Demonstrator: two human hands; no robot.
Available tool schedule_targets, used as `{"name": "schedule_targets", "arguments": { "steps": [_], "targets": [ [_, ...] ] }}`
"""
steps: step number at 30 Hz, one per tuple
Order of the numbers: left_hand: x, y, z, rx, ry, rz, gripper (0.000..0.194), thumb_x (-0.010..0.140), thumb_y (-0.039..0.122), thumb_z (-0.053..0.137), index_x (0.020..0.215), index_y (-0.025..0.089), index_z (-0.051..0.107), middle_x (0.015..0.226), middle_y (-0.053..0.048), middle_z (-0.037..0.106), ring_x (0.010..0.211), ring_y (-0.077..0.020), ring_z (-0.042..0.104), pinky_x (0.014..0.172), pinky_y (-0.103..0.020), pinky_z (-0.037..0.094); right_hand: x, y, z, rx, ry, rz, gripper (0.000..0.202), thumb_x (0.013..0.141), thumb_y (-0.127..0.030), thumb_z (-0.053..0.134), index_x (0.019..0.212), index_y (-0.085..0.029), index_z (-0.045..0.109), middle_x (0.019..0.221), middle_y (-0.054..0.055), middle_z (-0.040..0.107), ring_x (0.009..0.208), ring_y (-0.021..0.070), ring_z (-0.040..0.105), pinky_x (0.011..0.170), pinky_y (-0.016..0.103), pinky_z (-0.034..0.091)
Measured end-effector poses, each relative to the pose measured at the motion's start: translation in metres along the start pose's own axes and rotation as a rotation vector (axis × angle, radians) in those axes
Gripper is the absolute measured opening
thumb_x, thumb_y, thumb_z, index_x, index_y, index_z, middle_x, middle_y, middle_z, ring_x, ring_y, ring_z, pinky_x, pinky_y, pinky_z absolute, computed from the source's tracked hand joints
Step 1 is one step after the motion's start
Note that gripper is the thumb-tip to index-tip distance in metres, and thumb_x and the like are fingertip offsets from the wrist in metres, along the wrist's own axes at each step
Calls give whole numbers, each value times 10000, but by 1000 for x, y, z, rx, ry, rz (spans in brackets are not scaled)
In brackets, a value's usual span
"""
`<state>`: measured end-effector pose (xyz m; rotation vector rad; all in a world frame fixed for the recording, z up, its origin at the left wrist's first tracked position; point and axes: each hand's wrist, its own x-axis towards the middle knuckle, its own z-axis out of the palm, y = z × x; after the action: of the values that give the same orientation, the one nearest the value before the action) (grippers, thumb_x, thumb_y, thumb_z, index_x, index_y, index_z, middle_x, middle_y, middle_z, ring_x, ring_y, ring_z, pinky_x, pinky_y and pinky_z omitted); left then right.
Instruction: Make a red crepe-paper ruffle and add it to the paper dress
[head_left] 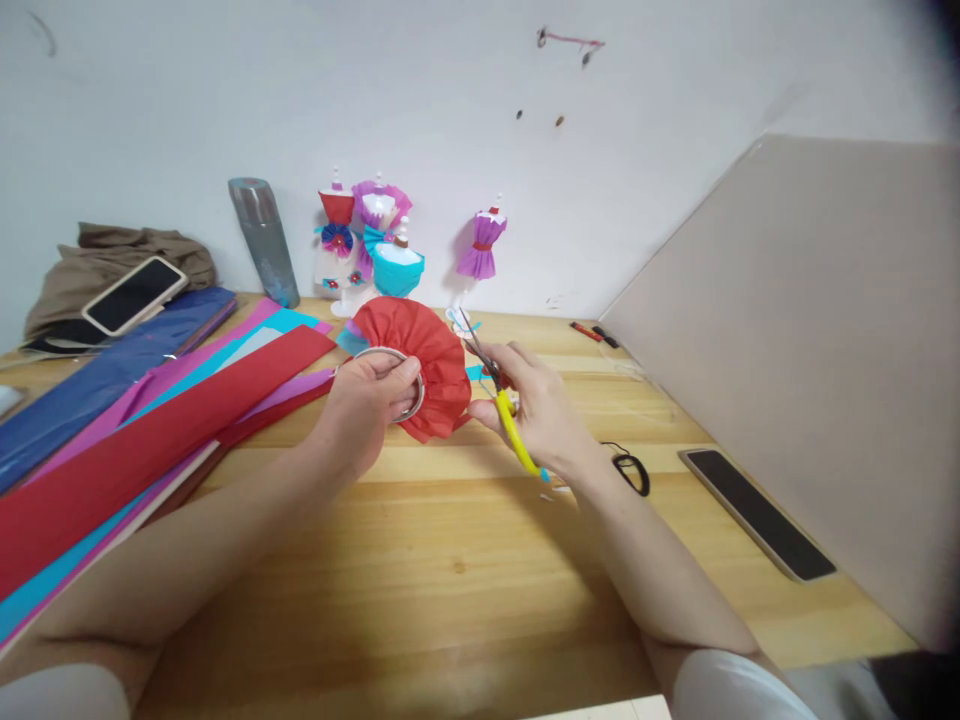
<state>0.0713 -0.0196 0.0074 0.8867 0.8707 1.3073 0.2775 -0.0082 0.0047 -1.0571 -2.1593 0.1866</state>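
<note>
Gathered red crepe paper (439,365) fans out in a ruffle around a silvery ring (409,408). My left hand (367,400) pinches the ring and the inner edge of the ruffle, thumb on top. My right hand (529,405) is closed around scissors (513,430) with yellow handles, their dark blades pointing up and away, just right of the ruffle. The fingertips of my right hand are partly hidden behind the scissors. Behind the ruffle stand small dress forms in a teal paper top (399,270), a red top (337,207) and a purple dress (482,247).
Long strips of crepe paper (172,415) cover the left side. Behind them are a phone (135,295), brown cloth (150,245) and a grey bottle (264,240). On the right lie a black band (631,474) and another phone (757,512) beside a pale panel (810,330).
</note>
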Motion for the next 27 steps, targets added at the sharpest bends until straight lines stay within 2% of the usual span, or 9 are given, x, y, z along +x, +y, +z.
{"name": "schedule_targets", "arguments": {
  "steps": [3,12,27],
  "targets": [
    [1,0,1,41,-1,17,325,652,296,815,577,155,532,539,48,445,504,-57,397,498,-202,295,0,3,5,-74,17,-13,670,912,-688,542,1307,-153,626,990,120,632,774,241,582,717,385,476],
    [2,1,1,64,7,29,388,599,372,850,563,152,532,528,52,456,506,-53,403,505,-196,308,-4,0,10,-200,18,26,649,915,-691,517,1261,-158,648,905,102,615,709,229,562,663,355,448],
    [0,-1,2,22,3,-22,340,614,300,828,566,156,523,533,56,440,499,-48,390,497,-188,316,-4,-3,7,-192,-14,84,660,897,-716,527,1239,-170,674,838,81,603,660,215,540,625,328,401]
  ]
}}
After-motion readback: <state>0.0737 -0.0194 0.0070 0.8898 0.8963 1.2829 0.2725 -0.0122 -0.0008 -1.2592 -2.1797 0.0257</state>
